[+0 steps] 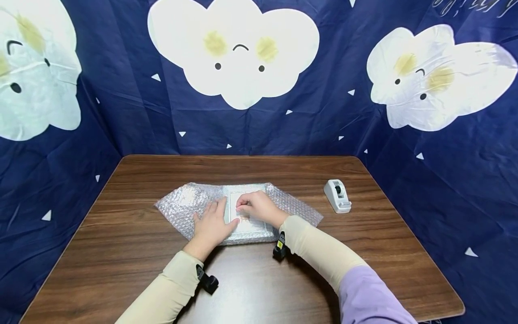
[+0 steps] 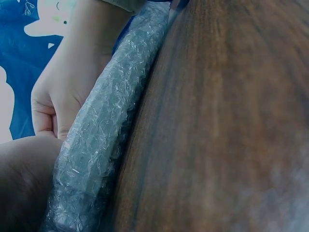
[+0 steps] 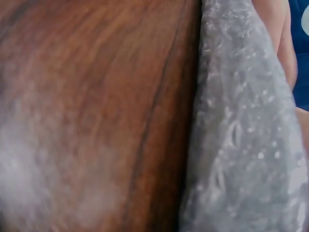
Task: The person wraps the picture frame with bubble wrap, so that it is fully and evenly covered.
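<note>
A flat, pale rectangular item like a picture frame (image 1: 252, 228) lies on the table, with bubble wrap (image 1: 182, 204) under it and along its front edge. Loose flaps of the wrap spread out to both sides. My left hand (image 1: 212, 225) rests on the item's left part, fingers extended and thumb pointing inward. Over its middle is my right hand (image 1: 261, 208), fingers curled with the tips together down at the surface. I cannot tell whether anything thin is between them. Both wrist views show the thick wrapped edge (image 2: 101, 130) close up.
A white tape dispenser (image 1: 337, 196) stands on the right side of the brown wooden table (image 1: 145, 180). Dark blue cloth (image 1: 259, 130) with white clouds hangs behind the table and at both sides. Small black cameras (image 1: 207, 280) sit on both wrists.
</note>
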{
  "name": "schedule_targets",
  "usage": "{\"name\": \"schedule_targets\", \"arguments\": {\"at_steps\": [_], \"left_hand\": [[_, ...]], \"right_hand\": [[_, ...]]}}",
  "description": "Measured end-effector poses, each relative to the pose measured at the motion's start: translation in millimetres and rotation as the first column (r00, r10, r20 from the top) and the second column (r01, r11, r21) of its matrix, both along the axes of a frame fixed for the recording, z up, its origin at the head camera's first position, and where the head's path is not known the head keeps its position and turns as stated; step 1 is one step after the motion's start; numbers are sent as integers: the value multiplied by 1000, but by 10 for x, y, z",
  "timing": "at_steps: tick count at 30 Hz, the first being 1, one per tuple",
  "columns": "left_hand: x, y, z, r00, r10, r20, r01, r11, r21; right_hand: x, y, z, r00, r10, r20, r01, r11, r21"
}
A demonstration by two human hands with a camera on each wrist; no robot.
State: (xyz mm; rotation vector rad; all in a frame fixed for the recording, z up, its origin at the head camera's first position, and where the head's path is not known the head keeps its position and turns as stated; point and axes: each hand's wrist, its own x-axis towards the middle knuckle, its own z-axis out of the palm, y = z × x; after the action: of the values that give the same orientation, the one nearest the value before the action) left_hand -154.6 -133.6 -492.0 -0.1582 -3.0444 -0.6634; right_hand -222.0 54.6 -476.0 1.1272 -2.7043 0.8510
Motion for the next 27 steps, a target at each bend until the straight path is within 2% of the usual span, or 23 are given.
{"name": "schedule_targets", "arguments": {"at_steps": [6, 13, 19, 27], "left_hand": [[-9, -2, 12, 999, -14, 32, 15, 999, -41], [-10, -13, 11, 999, -22, 43, 24, 998, -52], [-19, -23, 9, 998, -31, 49, 34, 997, -68], [-22, -31, -2, 998, -44, 52, 47, 997, -61]], "right_hand": [[31, 5, 4, 1000, -6, -1, 6, 1000, 6], [112, 9, 18, 996, 7, -92, 6, 991, 135], [130, 73, 8, 983, 100, -156, -74, 984, 162], [147, 225, -43, 975, 192, -108, -171, 969, 177]]}}
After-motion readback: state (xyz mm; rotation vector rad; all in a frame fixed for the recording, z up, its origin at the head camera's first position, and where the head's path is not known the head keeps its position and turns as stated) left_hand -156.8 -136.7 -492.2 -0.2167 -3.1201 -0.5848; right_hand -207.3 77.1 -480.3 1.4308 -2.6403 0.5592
